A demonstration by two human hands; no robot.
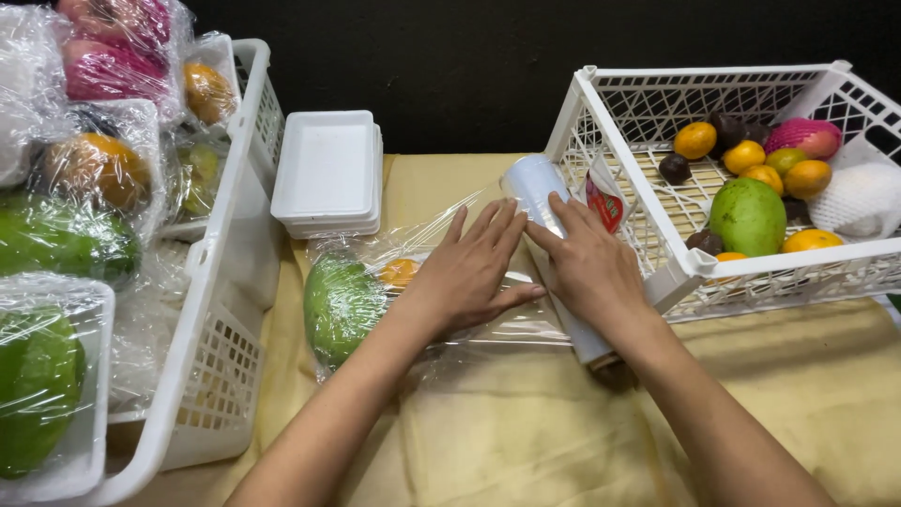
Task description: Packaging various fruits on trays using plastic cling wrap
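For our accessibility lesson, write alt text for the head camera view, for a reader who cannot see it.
A person's left hand presses flat on clear cling film stretched over a tray holding a green mango and an orange fruit, while the right hand rests on the white cling film roll. White plastic crates of fruit stand on both sides.

Crates [235,282] [690,268] flank; tablecloth [526,432] between open.

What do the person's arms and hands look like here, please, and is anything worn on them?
Both forearms are bare, with no sleeves in view. The left hand and right hand wear no gloves, and no rings, watch or bracelets are visible. The fingernails look short and unpainted.
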